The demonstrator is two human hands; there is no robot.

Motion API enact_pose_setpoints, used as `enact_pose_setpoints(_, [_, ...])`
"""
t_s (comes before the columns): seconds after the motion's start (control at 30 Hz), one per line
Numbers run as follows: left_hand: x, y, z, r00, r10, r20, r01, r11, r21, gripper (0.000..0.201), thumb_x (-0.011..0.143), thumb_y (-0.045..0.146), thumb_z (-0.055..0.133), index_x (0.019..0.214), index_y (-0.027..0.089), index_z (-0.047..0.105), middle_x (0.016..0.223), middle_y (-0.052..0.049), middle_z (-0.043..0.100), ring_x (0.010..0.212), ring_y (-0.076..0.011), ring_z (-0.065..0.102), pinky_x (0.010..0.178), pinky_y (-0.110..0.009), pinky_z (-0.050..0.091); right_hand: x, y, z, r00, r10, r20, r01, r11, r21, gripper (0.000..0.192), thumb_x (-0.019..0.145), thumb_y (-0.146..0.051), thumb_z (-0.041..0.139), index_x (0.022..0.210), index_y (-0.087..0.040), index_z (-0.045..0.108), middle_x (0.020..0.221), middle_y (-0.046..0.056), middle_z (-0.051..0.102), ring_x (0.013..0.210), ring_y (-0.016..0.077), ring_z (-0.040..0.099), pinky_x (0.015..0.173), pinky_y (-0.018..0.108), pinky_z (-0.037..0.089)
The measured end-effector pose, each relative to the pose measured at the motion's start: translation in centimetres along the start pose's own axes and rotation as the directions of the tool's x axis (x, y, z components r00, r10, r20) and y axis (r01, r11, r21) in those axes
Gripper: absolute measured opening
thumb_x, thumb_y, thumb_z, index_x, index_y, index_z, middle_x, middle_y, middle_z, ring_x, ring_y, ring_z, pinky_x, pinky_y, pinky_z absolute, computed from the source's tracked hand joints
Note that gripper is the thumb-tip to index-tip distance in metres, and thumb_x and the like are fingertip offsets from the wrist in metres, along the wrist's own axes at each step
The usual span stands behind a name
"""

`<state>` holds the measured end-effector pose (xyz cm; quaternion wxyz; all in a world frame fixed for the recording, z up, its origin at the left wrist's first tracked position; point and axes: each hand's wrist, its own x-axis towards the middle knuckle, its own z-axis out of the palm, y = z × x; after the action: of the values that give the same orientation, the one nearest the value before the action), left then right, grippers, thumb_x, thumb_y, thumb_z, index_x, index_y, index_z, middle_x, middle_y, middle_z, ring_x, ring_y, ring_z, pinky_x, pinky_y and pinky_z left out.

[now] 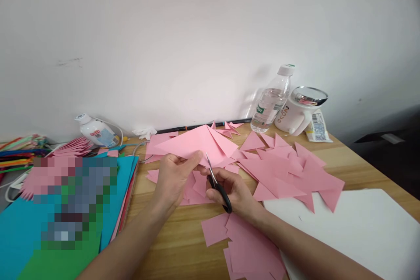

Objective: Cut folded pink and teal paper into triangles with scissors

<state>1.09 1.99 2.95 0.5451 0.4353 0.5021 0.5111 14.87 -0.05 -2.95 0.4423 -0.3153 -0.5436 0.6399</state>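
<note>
**A:** What's on the desk, biggest stuff first?

**B:** The wooden table (170, 245) runs right up against a plain wall. On the right near the front edge lies a big white sheet (354, 227), hanging over the table's near edge. On the left there's a stack of blue and green paper (19, 245), partly blurred out. Pink triangles (288, 170) are heaped in the middle-right, and flat pink squares (246, 245) sit near the front between the forearms.

**A:** Any writing you can read?

**B:** Not much. The water bottle (272, 100) has a green label, too small to read. The white mug (300, 113) next to it has grey lettering I can't make out, and a barcode tag (318, 127) sits just beside it. The small white bottle (96, 131) back left has a red mark, unreadable.

**A:** And the hands?

**B:** The left hand (173, 175) pinches the near edge of a folded pink sheet (200, 142), held up just above the table centre. The right hand (232, 190) is closed around black-handled scissors (218, 186), blades slightly apart, with the tip touching that sheet's lower edge.

**A:** Room to move?

**B:** There's bare wood in front of the left hand. Everything else is crowded with paper, and the right corner of the table is near the mug.
</note>
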Motion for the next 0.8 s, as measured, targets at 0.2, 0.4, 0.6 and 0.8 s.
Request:
enact_pose_setpoints(0.2, [-0.05, -0.16, 0.00, 1.000, 0.008, -0.004, -0.008, 0.999, 0.032, 0.022, 0.067, 0.030, 0.065, 0.054, 0.011, 0.064, 0.052, -0.006, 0.066, 0.052, -0.0161, 0.061, 0.066, -0.030, 0.048, -0.03, 0.22, -0.11, 1.000, -0.010, 0.004, 0.010, 1.000, 0.021, 0.039, 0.065, -0.030, 0.073, 0.097, -0.015, 0.058, 0.064, -0.003, 0.045, 0.056, 0.0083, 0.039, 0.053, 0.022, 0.035])
enact_pose_setpoints(0.4, [0.06, -0.20, -0.10, 1.000, 0.025, -0.004, -0.025, 0.997, 0.066, 0.024, 0.068, 0.031, 0.064, 0.053, 0.011, 0.064, 0.053, -0.006, 0.066, 0.053, -0.0163, 0.061, 0.069, -0.031, 0.048, -0.03, 0.46, -0.11, 1.000, -0.006, 0.008, 0.006, 0.999, 0.045, 0.035, 0.064, -0.027, 0.073, 0.093, -0.015, 0.058, 0.062, -0.004, 0.044, 0.055, 0.0079, 0.040, 0.052, 0.021, 0.035])
enact_pose_setpoints(0.6, [0.01, -0.42, -0.15, 0.999, 0.026, -0.026, -0.024, 0.997, 0.079, 0.023, 0.066, 0.031, 0.065, 0.055, 0.011, 0.065, 0.055, -0.007, 0.067, 0.054, -0.0167, 0.061, 0.065, -0.029, 0.048, -0.05, 0.10, 0.11, 0.999, 0.018, -0.037, -0.017, 0.999, 0.037, 0.032, 0.062, -0.030, 0.074, 0.086, -0.015, 0.059, 0.060, -0.005, 0.042, 0.052, 0.0071, 0.037, 0.049, 0.021, 0.032])
enact_pose_setpoints(0.8, [-0.09, -0.15, 0.13, 0.998, -0.003, -0.060, 0.007, 0.998, 0.070, 0.023, 0.064, 0.032, 0.066, 0.056, 0.011, 0.064, 0.054, -0.006, 0.066, 0.053, -0.0167, 0.061, 0.061, -0.027, 0.047, 0.01, 0.55, -0.01, 0.999, 0.033, -0.027, -0.032, 0.998, 0.048, 0.031, 0.062, -0.030, 0.074, 0.085, -0.016, 0.059, 0.058, -0.005, 0.041, 0.050, 0.0072, 0.039, 0.047, 0.021, 0.031])
